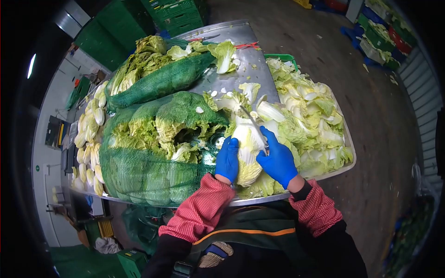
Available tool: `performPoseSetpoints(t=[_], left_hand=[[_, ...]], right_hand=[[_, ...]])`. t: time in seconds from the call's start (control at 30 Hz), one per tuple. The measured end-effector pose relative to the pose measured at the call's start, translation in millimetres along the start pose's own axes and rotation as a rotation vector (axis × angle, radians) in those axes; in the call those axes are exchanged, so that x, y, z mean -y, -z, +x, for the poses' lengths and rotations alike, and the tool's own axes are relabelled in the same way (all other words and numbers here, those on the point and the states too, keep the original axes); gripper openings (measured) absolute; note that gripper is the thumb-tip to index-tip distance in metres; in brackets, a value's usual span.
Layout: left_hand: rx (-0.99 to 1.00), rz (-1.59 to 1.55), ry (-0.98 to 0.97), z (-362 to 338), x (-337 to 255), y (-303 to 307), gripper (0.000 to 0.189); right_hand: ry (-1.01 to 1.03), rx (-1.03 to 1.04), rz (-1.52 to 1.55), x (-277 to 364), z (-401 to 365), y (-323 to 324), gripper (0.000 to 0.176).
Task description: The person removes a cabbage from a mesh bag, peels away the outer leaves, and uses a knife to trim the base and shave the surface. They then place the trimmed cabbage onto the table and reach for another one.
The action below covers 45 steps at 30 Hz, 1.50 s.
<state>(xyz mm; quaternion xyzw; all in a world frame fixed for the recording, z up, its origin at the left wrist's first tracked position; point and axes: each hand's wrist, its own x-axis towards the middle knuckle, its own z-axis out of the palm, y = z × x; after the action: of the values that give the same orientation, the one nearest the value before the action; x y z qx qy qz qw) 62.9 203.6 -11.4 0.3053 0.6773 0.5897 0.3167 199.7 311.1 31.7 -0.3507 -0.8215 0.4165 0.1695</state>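
A head of Chinese cabbage (248, 150) is held upright in front of me at the table's near edge. My left hand (227, 159), in a blue glove, grips its left side. The blue-gloved right hand (279, 160) is closed round a knife (251, 118), whose blade slants up and left across the top of the cabbage. Most of the knife's handle is hidden by the fingers. Left of my hands lies a green net sack (153, 178), torn open over several cabbages (169, 134). Loose leaves and white stem pieces lie just beyond the cabbage.
A large pale bin (351, 153) heaped with cabbage leaves (315, 111) stands at the right. Another net sack (162, 81) lies farther back on the metal table (241, 34). Small trimmed heads (90, 120) are piled at the left. Green crates (178, 14) stand behind.
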Motion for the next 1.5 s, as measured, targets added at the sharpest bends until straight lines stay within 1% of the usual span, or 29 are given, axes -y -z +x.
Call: performPoseSetpoints(t=[0.07, 0.1, 0.17, 0.2, 0.23, 0.3, 0.33, 0.37, 0.4, 0.47, 0.5, 0.53, 0.57, 0.6, 0.63, 0.67, 0.7, 0.77, 0.87, 0.97, 1.07, 1.13, 1.17, 1.27, 1.37, 1.43, 1.5], left_hand=[[0.044, -0.306, 0.182, 6.4, 6.7, 1.2, 0.056], [0.066, -0.46, 0.273, 8.8, 9.0, 1.4, 0.059], [0.137, -0.794, 0.488, 7.0, -17.1, 7.5, 0.064], [0.173, -0.96, 0.598, 5.5, -26.2, 9.7, 0.067], [0.171, -0.982, 0.57, 4.7, -26.1, 7.8, 0.074], [0.326, -1.167, 0.486, 14.0, 1.2, 11.1, 0.075], [0.404, -1.257, 0.439, 18.0, 4.6, 11.9, 0.075], [0.349, -1.072, 0.349, 18.3, 7.0, 10.2, 0.076], [0.295, -0.887, 0.263, 17.3, -0.2, 4.6, 0.077], [0.263, -0.797, 0.299, 18.0, -10.7, 0.5, 0.077], [0.28, -0.895, 0.415, 21.3, -16.5, -0.5, 0.076], [0.294, -0.994, 0.53, 22.8, -24.0, -1.4, 0.075], [0.208, -0.974, 0.541, 19.3, -33.3, -0.9, 0.061], [0.156, -0.865, 0.447, 16.7, -20.1, -0.4, 0.058], [0.11, -0.749, 0.353, 14.5, 3.9, 1.7, 0.054], [0.065, -0.632, 0.264, 12.3, 17.7, 3.6, 0.052], [0.062, -0.611, 0.236, 4.5, -4.8, -0.1, 0.052], [0.069, -0.595, 0.245, 1.1, -8.0, 0.0, 0.054], [0.076, -0.516, 0.238, 0.7, -2.7, 3.1, 0.057], [0.07, -0.514, 0.215, -0.4, 1.3, 4.5, 0.058], [0.093, -0.543, 0.197, -0.5, 8.2, 6.1, 0.058], [0.128, -0.601, 0.211, -0.3, 8.4, 6.7, 0.059], [0.13, -0.58, 0.198, 0.1, 9.2, 5.7, 0.059], [0.135, -0.494, 0.157, 0.5, 7.8, 4.3, 0.06], [0.128, -0.399, 0.126, -0.5, 2.5, 2.6, 0.061], [0.139, -0.364, 0.141, 1.5, 8.3, 0.4, 0.061], [0.179, -0.408, 0.165, -0.9, 7.9, -2.2, 0.061]], right_hand=[[-0.012, -0.008, 0.074, -9.2, 3.2, 5.2, 0.058], [-0.014, -0.094, 0.133, -19.5, 6.9, 5.5, 0.051], [-0.08, -0.019, 0.264, -50.2, 20.8, 18.1, 0.047], [-0.118, 0.027, 0.321, -50.1, 25.4, 24.6, 0.046], [-0.339, 0.11, 0.263, -48.2, 24.6, 29.3, 0.05], [-0.146, -0.025, 0.017, -33.9, 13.6, 25.4, 0.061], [-0.047, -0.091, -0.105, -26.0, 9.6, 22.8, 0.067], [-0.001, -0.041, 0.0, -17.5, 7.6, 24.1, 0.081], [-0.013, 0.052, 0.183, -7.8, 6.7, 24.4, 0.079], [-0.041, 0.229, 0.549, 9.3, 4.4, 20.4, 0.075], [0.029, 0.161, 0.557, 7.8, 5.3, 9.8, 0.07], [-0.023, 0.176, 0.558, 6.0, 5.8, 10.2, 0.068], [-0.075, 0.196, 0.559, 6.1, 6.6, 11.1, 0.067], [-0.127, 0.216, 0.561, 6.2, 7.1, 11.4, 0.065], [-0.101, 0.22, 0.424, 5.2, 6.6, 9.5, 0.059], [-0.142, 0.23, 0.466, 2.9, 6.5, 6.5, 0.057], [-0.184, 0.246, 0.503, 0.3, 5.8, 3.8, 0.055], [-0.226, 0.25, 0.554, -3.8, 7.4, 1.4, 0.049], [0.117, 0.04, 0.14, -17.0, 7.4, -10.6, 0.047], [0.07, 0.043, 0.211, -2.2, 8.3, -3.2, 0.045], [-0.022, 0.104, 0.271, -6.4, 11.8, -3.1, 0.044], [0.0, 0.08, 0.145, -5.1, 10.4, 1.0, 0.045], [0.01, 0.069, 0.083, -4.8, 9.3, 2.3, 0.046], [0.083, 0.046, 0.079, -8.4, 6.9, -3.0, 0.047], [0.083, 0.08, 0.116, -1.1, 4.2, 5.6, 0.043], [0.019, 0.051, 0.003, -3.2, 3.3, -0.5, 0.043], [-0.025, 0.006, -0.067, -10.6, 3.2, -5.3, 0.042]])
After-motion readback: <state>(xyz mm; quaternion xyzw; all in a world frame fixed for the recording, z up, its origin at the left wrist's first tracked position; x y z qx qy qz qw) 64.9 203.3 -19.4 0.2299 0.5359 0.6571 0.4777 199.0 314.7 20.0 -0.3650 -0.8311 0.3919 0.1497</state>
